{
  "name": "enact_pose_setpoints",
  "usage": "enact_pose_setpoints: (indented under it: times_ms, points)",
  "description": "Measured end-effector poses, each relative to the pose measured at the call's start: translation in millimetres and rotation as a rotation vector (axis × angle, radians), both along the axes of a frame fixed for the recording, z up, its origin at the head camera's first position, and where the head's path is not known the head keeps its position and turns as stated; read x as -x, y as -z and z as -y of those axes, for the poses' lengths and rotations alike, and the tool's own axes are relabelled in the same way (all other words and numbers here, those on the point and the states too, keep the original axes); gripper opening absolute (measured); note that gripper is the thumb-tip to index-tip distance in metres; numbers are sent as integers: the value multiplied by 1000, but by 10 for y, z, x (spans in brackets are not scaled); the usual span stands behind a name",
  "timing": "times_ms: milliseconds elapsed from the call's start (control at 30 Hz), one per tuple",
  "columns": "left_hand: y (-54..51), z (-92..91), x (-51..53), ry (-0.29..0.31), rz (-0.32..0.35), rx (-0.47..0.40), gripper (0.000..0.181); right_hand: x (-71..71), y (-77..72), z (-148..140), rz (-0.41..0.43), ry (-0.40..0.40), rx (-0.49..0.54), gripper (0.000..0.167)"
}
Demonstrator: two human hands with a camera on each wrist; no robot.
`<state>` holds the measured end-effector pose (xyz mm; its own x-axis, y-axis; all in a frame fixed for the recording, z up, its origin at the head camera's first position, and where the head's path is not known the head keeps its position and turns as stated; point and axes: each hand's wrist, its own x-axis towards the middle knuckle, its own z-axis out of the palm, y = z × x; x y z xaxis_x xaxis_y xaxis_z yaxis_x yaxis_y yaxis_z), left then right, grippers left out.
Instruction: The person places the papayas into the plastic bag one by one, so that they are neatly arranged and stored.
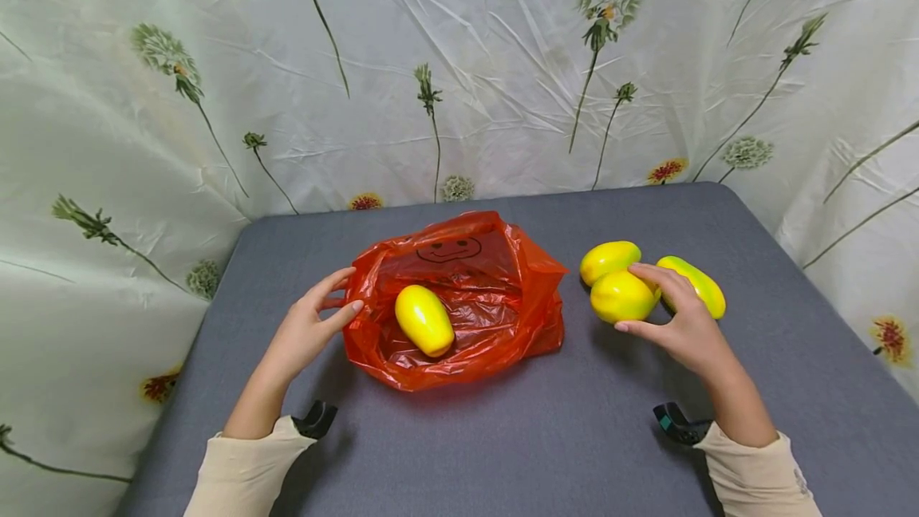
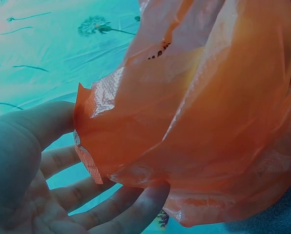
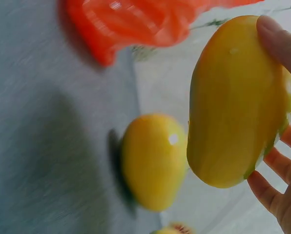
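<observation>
While left fingers (image 1: pixel 329 283) pinch crinkled plastic bag (image 1: pixel 534 294) | right fingers (image 1: pixel 664 278) grip glossy oval mango (image 1: pixel 619 297)

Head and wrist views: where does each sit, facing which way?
Head: on the head, forward and down at the red bag; left hand, right hand and sleeves show.
Left wrist: on that wrist, towards the bag's side; left hand shows.
Right wrist: on that wrist, towards the held yellow fruit; right hand shows.
Shared: head and right wrist both show that fruit and the bag.
</observation>
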<state>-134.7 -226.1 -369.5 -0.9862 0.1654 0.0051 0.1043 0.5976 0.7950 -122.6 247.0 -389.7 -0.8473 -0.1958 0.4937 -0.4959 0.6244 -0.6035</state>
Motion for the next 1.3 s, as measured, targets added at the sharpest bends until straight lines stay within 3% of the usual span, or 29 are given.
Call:
enact_pose_setpoints:
  times_ms: [167,400,600,967,1300]
  points:
    - [2,1,13,1,-8,-4,60,-26,-214,135,-59,-41,9,84]
    - [-7,-7,19,-3,1,-9,59,-120,-680,505,-178,-231,98,69]
    - [-2,-3,31,-1,-3,-7,59,-100,-857,750,-244,-351,145,75]
    - [7,2,29,3,2,-18,59,153,-747,1248,-272,-615,156,71]
    - [-9,-7,17,0,8,-20,60,273,-473,1681,-118,-663,108,75]
